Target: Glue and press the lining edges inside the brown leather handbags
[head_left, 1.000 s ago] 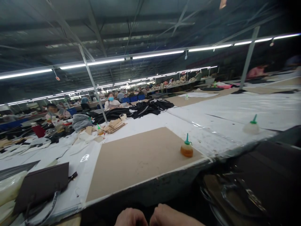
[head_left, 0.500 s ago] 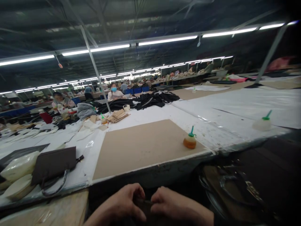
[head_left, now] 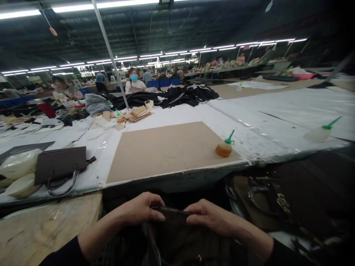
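Below the table's front edge, my left hand [head_left: 142,208] and my right hand [head_left: 209,218] both grip the top rim of a dark brown bag [head_left: 173,236] that sits in my lap. Each hand's fingers curl over the rim, the hands a short way apart. On the table just beyond lies a tan cardboard mat [head_left: 169,149], and on its right corner stands an orange glue bottle [head_left: 224,147] with a green nozzle.
A finished brown handbag [head_left: 59,166] lies at the table's left beside plastic-wrapped pieces [head_left: 18,166]. More dark bags [head_left: 263,199] are piled at my right. A second bottle [head_left: 318,133] stands far right. Black fabric [head_left: 177,98] and seated workers [head_left: 134,83] are across the table.
The camera has tilted down. My hands, only just showing at the bottom edge before, are now in full view and hold the bag's rim.
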`<state>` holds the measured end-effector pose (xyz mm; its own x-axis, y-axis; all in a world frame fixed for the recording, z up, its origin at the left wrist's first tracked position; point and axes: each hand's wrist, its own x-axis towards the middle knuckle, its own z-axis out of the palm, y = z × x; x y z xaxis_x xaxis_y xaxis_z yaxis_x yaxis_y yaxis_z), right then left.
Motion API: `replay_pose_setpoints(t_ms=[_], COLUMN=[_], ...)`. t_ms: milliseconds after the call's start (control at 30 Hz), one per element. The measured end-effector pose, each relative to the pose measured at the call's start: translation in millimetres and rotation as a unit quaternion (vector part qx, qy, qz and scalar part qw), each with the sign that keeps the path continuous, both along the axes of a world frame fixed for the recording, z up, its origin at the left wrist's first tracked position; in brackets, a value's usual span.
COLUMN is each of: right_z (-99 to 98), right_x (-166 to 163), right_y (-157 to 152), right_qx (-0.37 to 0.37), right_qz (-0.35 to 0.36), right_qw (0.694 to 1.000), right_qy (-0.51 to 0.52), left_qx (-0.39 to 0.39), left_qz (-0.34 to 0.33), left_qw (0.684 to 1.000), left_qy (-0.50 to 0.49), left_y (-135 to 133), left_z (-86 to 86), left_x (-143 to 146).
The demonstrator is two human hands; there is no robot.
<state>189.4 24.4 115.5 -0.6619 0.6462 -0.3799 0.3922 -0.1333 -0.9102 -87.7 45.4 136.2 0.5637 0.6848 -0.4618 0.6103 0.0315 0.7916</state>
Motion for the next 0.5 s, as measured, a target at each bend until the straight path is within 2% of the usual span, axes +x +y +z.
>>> replay_pose_setpoints(t_ms=[167,367,500], right_z=[5.3,1.3,-3.7], right_x=[2,-14,-25], right_y=[7,22,24], right_qx=[-0.011,0.092,0.148], right_qz=[0.001,0.046,0.027], right_qw=[1.000,0.994,0.988], right_qy=[0.026,-0.026,-0.021], left_qx=[0.019,0.036,0.051], left_qz=[-0.008,-0.008,0.001], left_qw=[1.000,0.999,0.999], left_qy=[0.003,0.005,0.006], left_y=[2,1,-1], left_z=[3.5,3.0,1.0], left_x=[7,12,13])
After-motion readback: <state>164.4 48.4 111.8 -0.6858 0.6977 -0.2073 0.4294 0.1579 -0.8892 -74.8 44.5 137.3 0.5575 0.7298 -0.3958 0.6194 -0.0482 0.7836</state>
